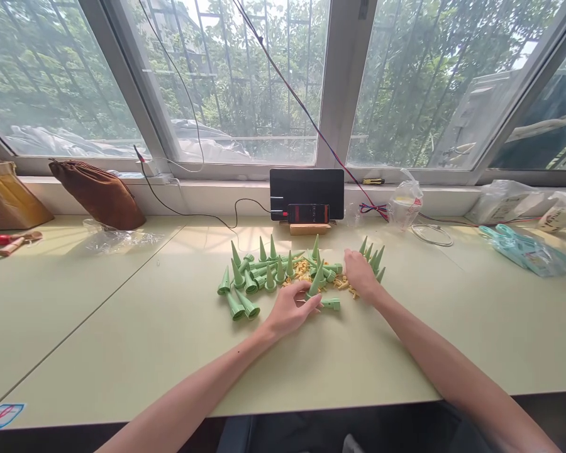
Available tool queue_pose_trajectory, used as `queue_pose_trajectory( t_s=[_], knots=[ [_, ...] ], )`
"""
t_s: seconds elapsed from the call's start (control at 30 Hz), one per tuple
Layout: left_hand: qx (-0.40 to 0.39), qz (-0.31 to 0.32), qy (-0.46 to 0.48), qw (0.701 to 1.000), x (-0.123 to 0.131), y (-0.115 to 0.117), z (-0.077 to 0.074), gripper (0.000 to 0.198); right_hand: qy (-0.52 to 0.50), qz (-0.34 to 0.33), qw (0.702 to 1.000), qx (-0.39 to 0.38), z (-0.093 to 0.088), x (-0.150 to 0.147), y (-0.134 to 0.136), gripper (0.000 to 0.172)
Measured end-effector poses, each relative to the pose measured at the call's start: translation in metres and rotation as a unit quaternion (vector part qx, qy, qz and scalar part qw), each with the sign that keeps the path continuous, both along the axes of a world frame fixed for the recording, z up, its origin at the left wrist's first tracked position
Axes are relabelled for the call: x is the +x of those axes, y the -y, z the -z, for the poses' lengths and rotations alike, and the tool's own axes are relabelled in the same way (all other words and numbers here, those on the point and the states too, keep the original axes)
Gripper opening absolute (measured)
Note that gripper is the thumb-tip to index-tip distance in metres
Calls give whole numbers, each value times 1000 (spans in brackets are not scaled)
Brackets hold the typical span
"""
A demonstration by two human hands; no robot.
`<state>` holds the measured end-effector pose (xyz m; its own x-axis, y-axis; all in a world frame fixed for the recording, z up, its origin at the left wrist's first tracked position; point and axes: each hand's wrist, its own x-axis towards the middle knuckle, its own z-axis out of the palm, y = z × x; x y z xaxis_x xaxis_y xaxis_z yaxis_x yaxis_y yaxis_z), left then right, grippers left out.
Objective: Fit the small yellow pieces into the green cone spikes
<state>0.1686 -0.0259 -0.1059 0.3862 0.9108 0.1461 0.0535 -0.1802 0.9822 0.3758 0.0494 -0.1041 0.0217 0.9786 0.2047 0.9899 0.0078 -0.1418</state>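
Observation:
My left hand [290,309] is closed around the base of a pale green plastic spike [317,281], which points up. A green tubular piece [331,304] sticks out to the right beside its fingertips. My right hand [361,275] is curled at the right end of the pile; whatever its fingers hold is hidden. Several upright green spikes [378,258] stand just past that hand. Small yellow plastic pieces [303,269] lie heaped between the hands. More green spikes [249,306], some upright and some lying, spread to the left.
Behind the pile, a phone [308,214] leans on a wooden stand [310,230] before a black tablet-like panel [306,182]. A brown pouch [99,195] and a red-ended tool [10,240] are left. At right are a plastic cup [405,204], a coiled cable [432,236] and a turquoise-handled bag [528,250].

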Motion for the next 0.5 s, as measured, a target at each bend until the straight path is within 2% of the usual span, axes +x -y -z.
queue_pose_trajectory(
  t_s=[0.17, 0.5],
  knots=[
    [34, -19, -23, 999, -1, -2, 3, 28, 16, 0, 1000, -8, -1, 1, -1, 32],
    [39, -1, -14, 999, -2, -3, 9, 30, 56, 11, 998, -41, -10, -5, 4, 29]
  ],
)
